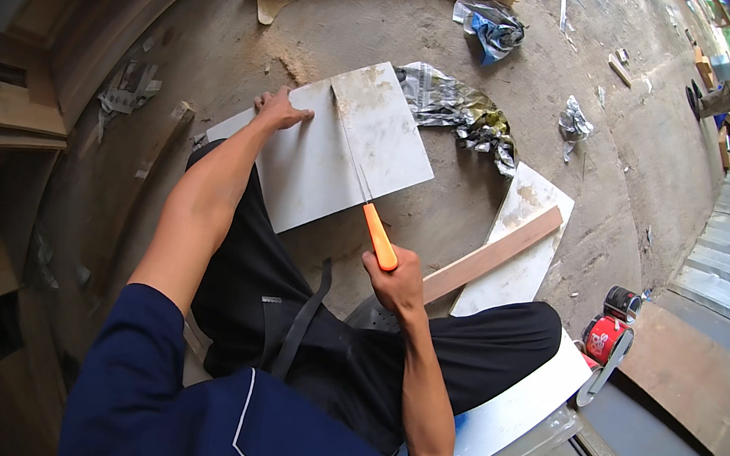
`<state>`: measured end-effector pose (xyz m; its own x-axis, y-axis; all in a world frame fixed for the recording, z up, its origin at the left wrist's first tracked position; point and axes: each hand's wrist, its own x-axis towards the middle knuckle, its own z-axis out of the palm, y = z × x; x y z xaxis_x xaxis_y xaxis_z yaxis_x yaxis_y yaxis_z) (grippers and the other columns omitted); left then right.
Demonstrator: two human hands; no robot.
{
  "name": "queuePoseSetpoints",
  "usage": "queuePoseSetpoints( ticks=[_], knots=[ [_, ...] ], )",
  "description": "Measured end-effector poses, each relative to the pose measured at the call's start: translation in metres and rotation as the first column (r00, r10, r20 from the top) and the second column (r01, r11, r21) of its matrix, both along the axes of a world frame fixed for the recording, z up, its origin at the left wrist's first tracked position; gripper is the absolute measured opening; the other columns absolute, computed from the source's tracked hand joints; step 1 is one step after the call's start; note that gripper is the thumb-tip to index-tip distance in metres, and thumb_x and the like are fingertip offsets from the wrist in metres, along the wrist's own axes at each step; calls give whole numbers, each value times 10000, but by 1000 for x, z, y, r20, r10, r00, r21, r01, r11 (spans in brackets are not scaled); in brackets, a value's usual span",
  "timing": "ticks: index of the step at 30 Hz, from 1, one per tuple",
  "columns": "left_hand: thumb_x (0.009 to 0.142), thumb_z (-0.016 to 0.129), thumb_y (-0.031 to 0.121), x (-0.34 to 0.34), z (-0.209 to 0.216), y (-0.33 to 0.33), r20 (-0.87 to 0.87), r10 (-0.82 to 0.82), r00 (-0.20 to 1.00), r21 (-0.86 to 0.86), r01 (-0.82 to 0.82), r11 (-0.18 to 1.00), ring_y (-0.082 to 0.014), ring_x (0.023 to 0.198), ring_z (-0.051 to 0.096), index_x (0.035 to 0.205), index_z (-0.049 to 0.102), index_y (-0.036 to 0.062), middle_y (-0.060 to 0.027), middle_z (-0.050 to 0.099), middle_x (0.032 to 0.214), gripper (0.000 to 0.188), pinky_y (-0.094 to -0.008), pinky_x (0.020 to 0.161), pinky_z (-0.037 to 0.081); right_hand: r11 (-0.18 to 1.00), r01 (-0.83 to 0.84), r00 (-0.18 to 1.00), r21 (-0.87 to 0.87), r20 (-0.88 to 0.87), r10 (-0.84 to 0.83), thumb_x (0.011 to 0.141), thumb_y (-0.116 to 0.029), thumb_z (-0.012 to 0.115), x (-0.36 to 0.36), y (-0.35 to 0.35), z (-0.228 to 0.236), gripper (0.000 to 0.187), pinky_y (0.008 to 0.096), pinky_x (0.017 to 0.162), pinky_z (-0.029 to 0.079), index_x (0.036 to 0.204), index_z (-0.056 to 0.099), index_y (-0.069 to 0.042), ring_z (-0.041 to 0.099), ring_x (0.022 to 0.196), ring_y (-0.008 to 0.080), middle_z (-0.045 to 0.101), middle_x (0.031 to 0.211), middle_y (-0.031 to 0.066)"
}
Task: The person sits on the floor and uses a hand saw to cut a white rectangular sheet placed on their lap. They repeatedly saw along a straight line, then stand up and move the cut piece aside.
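Navy shirt (197, 424) with white piping lies nearest. Leftmost, the left grip (281, 111) rests at a white panel's (389, 124) far edge; whether it clasps, I cannot tell. An orange-handled saw (379, 236) lies across that panel, its handle wrapped by the right grip (397, 279). Rightward, a wooden strip (496, 255) crosses a narrower panel (530, 265); a red can (608, 338) bears pale lettering.

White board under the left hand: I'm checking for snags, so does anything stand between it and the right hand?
Only the orange-handled saw that the right hand grips; its blade meets the white board. Nothing else visible intervenes. The left hand rests on the board, left of the blade.
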<state>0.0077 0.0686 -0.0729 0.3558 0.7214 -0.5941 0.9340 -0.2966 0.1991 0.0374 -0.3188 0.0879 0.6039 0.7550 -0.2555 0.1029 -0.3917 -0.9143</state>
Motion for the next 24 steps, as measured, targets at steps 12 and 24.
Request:
queuePoseSetpoints(
  ticks=[12, 24],
  knots=[
    [697, 755, 521, 4, 5, -24, -22, -6, 1000, -15, 6, 1000, -478, 1427, -23, 1517, 160, 257, -200, 66, 1571, 1047, -771, 992, 229, 996, 66, 998, -61, -18, -67, 823, -173, 649, -2, -12, 7, 276, 344, 507, 386, 673, 519, 19, 440, 491, 171, 466, 538, 106],
    [654, 775, 534, 15, 35, -44, -95, -47, 994, -15, 46, 999, -535, 1408, 36, 1518, 140, 162, -314, 122, 1523, 1135, -629, 1128, 23, 990, 83, 996, -110, 36, -80, 822, -163, 654, -14, 2, 28, 225, 348, 503, 409, 723, 573, 21, 468, 459, 209, 484, 537, 144]
  ],
)
